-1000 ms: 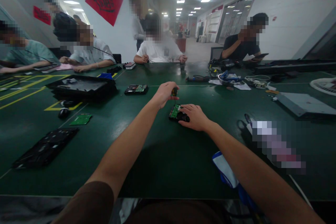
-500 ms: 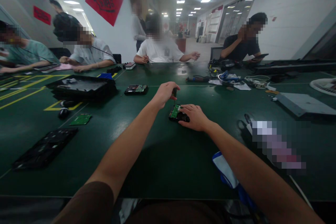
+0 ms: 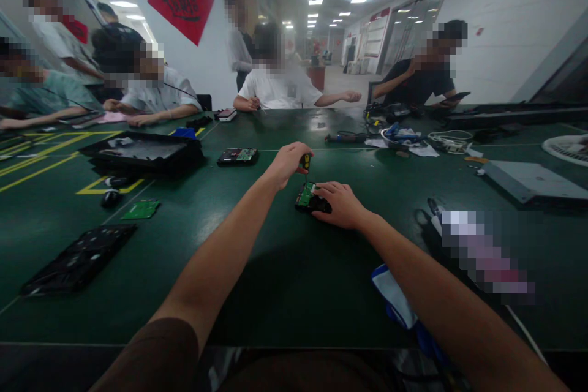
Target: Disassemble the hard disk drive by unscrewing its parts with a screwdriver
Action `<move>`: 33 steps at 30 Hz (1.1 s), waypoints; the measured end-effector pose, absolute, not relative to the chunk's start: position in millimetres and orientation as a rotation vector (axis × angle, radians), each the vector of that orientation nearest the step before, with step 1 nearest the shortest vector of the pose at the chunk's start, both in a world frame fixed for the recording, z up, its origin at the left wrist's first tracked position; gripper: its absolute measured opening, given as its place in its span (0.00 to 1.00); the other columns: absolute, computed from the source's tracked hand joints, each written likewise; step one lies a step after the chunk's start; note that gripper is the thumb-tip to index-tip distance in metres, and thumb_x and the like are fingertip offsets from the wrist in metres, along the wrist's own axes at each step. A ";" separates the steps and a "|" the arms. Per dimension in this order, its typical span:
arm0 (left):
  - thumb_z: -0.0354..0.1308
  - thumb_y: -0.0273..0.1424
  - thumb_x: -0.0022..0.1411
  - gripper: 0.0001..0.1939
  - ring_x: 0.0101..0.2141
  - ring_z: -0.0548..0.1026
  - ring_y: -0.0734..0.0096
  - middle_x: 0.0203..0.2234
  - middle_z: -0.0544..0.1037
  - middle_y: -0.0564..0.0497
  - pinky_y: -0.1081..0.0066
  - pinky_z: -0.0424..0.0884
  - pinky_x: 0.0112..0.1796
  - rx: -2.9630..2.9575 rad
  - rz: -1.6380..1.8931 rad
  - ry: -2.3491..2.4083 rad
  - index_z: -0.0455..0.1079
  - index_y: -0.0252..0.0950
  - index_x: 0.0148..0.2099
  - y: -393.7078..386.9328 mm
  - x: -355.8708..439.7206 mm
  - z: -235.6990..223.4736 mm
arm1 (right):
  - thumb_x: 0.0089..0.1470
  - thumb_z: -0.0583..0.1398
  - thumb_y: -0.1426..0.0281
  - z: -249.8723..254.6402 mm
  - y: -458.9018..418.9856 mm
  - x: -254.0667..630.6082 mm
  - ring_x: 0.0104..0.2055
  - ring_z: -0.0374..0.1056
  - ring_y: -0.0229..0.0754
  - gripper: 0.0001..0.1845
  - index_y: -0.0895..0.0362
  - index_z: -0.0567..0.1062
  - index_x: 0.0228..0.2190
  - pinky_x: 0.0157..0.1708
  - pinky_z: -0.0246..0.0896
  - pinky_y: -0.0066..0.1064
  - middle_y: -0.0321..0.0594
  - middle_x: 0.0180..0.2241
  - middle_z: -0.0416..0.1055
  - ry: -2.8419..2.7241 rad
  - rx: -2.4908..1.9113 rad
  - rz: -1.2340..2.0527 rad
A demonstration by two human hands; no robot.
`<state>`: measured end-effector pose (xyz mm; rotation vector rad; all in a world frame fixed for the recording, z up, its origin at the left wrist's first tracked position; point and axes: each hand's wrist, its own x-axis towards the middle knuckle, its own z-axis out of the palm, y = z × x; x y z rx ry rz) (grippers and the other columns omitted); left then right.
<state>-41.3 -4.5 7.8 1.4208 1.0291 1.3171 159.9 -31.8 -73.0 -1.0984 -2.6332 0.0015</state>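
Observation:
Upright in my left hand (image 3: 291, 163) is a screwdriver (image 3: 307, 163) with a yellow and black handle, gripped near the top by closed fingers. Its thin shaft points down onto the green circuit board (image 3: 305, 196) of a small black hard drive (image 3: 301, 208) lying on the table. Whether the tip sits in a screw is too small to tell. My right hand (image 3: 343, 204) is wrapped over the drive's right side, holding it against the table and hiding that part.
Left on the green table (image 3: 257, 294) are another drive (image 3: 237, 157), a loose green board (image 3: 141, 209), a black casing (image 3: 80, 257) and stacked black trays (image 3: 142, 153). To the right lie a blue-white cloth item (image 3: 394, 297) and a grey metal box (image 3: 535, 182). Several people sit opposite.
The screwdriver's handle has turned in my left hand, so its yellow part now shows. My right hand and the drive stay put. Another person has come into view standing at far left.

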 end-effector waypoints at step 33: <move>0.57 0.37 0.56 0.12 0.31 0.75 0.68 0.32 0.77 0.44 0.76 0.65 0.21 1.414 1.229 1.013 0.75 0.33 0.35 -9.4 -43.0 12.8 | 0.58 0.59 0.48 -69.3 -33.7 160.3 0.65 0.53 0.61 0.33 0.51 0.69 0.59 0.60 0.48 0.54 0.47 0.65 0.60 -2.646 -1.123 0.039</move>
